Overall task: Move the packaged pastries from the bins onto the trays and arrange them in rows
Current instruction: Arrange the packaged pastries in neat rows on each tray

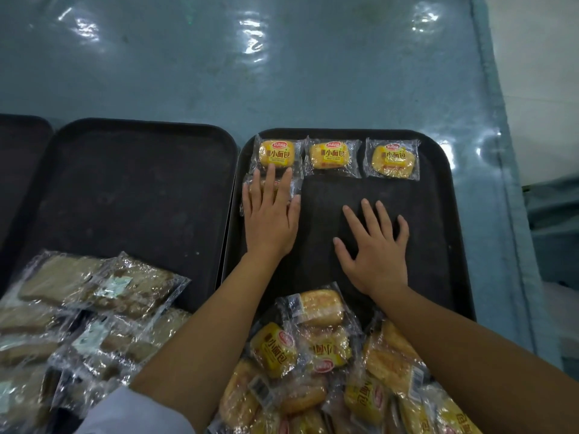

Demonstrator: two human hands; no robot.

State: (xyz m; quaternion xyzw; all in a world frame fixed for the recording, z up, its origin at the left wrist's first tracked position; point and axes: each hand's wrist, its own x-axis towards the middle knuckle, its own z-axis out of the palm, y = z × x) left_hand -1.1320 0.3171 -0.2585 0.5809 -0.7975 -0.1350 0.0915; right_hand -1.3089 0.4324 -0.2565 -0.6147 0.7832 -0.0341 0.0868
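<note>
head view: the right tray (438, 245) holds a far row of three yellow packaged pastries (330, 155), labels up, long axes running left to right; the left hand (269, 214) lies flat with fingers straight and slightly spread, pressing a fourth packet (294, 186) onto the tray just near of the row's leftmost one, starting a second row; that packet is mostly hidden under the fingers, so its facing is hard to tell; the right hand (376, 245) hovers or rests palm down over bare tray, fingers spread, holding nothing; the next open slot lies just right of the pressed packet, far of the right hand, which is nearer to it; the supply heap of yellow pastries (313, 355) sits near, under both forearms; the left tray (125, 183) is bare at its far part, with brown packets (94, 308) piled over its near edge.
</note>
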